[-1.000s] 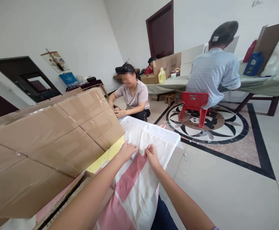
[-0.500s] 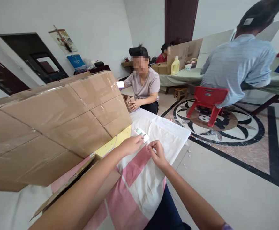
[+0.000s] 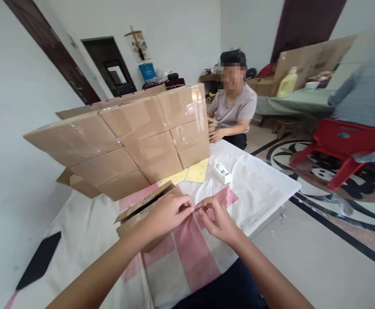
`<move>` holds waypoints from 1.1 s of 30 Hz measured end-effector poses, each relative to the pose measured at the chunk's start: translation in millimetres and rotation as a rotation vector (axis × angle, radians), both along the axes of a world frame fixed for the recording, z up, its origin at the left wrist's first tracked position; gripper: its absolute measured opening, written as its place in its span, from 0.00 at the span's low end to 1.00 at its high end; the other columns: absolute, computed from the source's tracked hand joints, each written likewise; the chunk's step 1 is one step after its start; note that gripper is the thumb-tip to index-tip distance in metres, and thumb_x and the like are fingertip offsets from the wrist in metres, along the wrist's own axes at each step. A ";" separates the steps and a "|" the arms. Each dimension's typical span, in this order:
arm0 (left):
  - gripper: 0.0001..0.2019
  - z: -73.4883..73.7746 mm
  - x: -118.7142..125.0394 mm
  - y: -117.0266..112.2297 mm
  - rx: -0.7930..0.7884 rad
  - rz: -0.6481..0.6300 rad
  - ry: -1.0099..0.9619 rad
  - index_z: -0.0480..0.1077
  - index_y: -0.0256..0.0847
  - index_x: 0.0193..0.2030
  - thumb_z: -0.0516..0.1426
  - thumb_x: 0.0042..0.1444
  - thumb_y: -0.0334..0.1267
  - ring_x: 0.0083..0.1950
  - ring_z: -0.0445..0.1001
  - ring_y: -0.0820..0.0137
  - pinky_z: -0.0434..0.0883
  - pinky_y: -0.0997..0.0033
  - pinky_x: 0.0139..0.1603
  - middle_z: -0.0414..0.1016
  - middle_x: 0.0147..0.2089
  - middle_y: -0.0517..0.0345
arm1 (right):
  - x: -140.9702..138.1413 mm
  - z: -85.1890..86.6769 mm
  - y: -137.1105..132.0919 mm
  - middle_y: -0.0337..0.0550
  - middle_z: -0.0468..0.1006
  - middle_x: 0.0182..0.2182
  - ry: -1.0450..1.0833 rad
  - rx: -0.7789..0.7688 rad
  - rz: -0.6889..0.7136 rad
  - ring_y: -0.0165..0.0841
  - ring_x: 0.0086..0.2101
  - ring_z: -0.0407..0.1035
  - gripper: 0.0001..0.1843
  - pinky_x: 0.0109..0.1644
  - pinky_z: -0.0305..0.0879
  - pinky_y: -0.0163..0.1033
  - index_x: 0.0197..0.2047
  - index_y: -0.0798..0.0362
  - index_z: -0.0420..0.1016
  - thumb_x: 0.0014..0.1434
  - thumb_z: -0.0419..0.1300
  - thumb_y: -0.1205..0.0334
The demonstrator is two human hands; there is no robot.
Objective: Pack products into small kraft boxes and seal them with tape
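My left hand [image 3: 173, 211] is closed in a pinch, its fingertips meeting those of my right hand [image 3: 219, 219] over the checked cloth. The fingers of my right hand are curled and pinched too. Whatever lies between the fingertips is too small to make out. Beyond my hands a small white box [image 3: 225, 177] with a green picture on top lies on the cloth, touched by neither hand. An open cardboard box [image 3: 132, 223] stands beside my left wrist, its inside dark and partly hidden by my forearm.
A tall wall of taped cardboard [image 3: 155, 146] crosses the table, with yellow sheets [image 3: 196, 171] at its foot. Pink-and-white cloth [image 3: 258, 184] covers the table. A dark flat slab [image 3: 39, 259] lies at the left. One person [image 3: 234, 103] sits across; another sits by a red chair [image 3: 351, 133].
My left hand has come away from the small white box and back to my right hand, fingertips together. The view has swung left, showing more of the table and cardboard wall.
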State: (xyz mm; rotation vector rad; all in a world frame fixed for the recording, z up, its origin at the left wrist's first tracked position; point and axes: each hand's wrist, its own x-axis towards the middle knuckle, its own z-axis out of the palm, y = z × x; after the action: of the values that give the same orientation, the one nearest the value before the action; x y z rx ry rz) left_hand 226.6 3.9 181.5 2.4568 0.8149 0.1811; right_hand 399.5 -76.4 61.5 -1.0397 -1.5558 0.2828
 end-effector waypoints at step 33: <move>0.05 35.0 -99.7 108.5 -0.497 0.085 0.425 0.76 0.45 0.33 0.60 0.53 0.41 0.31 0.69 0.71 0.63 0.73 0.32 0.74 0.30 0.62 | -54.0 -11.9 117.2 0.46 0.85 0.44 -0.188 0.246 0.122 0.44 0.58 0.73 0.13 0.58 0.70 0.54 0.45 0.49 0.76 0.64 0.53 0.70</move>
State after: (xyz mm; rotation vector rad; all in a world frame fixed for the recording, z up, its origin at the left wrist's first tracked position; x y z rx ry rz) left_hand 126.9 112.4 216.5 2.0076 0.9977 -0.4757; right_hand 345.5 40.7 49.6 -0.7986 -1.7771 0.0746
